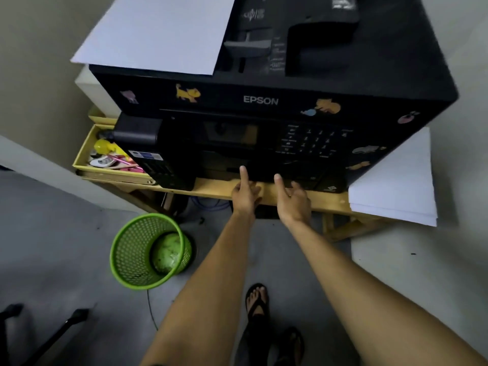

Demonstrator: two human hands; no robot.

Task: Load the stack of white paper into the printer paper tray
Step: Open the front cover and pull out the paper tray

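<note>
1. Printer [264, 101]: a black Epson unit with animal stickers on its front stands on a wooden table [216, 188]; we note its control panel facing the viewer.
2. Left hand [245, 192]: we see it reaching to the lower front edge of the printer; the index finger is extended and touches the dark front panel, the other fingers lie hidden beneath the edge, so we cannot tell whether they grip anything.
3. Right hand [291, 196]: it lies just beside the left at the same lower edge; the fingers are spread and fairly straight, the fingertips at the panel; it holds nothing that we can see.
4. Stack of white paper [396, 191]: it rests on the table to the right of the printer, well apart from both hands, overhanging the table edge.
5. White sheet [158, 33]: lies on the printer's top, left side.
6. Green wastebasket [137, 257]: stands on the floor below the table; a yellow tray [84, 157] of small items sits left of the printer.
</note>
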